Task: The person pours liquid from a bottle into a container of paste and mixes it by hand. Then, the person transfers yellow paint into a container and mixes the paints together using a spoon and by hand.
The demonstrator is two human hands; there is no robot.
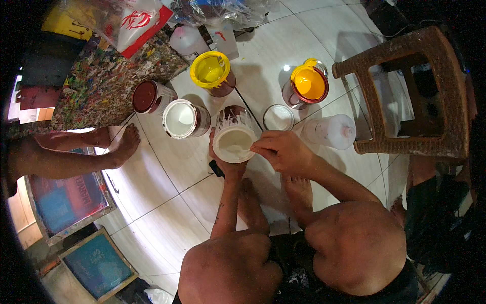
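A can of creamy white paint (pixel 235 144) is tilted toward me, with its open mouth facing up at me. My left hand (pixel 230 168) is closed around its side and underside, and a dark strap or object shows by the wrist. At the right rim of the can is my right hand (pixel 281 150), its fingers pinched together at the paint's edge. A thin pale bit shows at the fingertips, too small to name. Just beyond the right hand lies a round lid (pixel 278 118) with white on it.
Around the held can stand a white paint can (pixel 180 119), a dark red one (pixel 145 97), a yellow one (pixel 210 70) and an orange-yellow one (pixel 309 85). A translucent bottle (pixel 331 131) and brown stool (pixel 448 91) are right. Another person's foot (pixel 125 147) and framed screens (pixel 98 263) are left.
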